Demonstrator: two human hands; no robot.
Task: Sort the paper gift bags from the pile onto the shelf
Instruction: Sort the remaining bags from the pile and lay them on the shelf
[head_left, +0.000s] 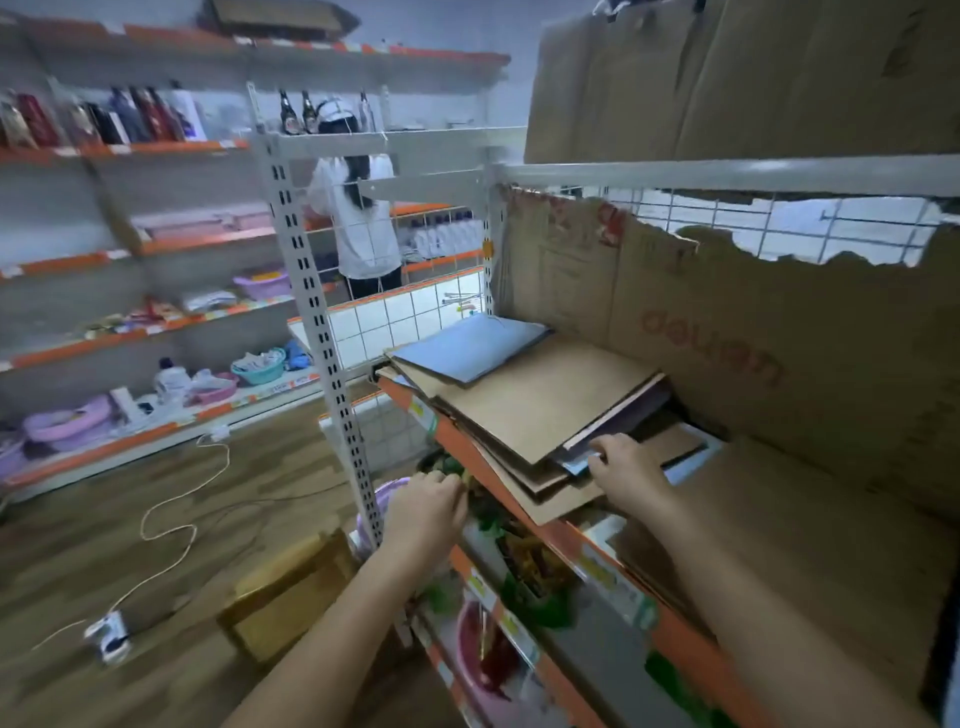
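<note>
right hand (626, 465): fingers curled, pinching the stack's near edge
left hand (428, 506): curled below the shelf (524, 499) lip, hold unclear
paper gift bags (540, 400): flat, overhanging the front
tip: square edges, push back

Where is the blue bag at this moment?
In the head view, the blue bag lies flat on top of the brown bags, at the shelf's far left end, beyond both hands.

Orange-edged shelf (470, 457), seemingly stacked flat bags (545, 395).
</note>
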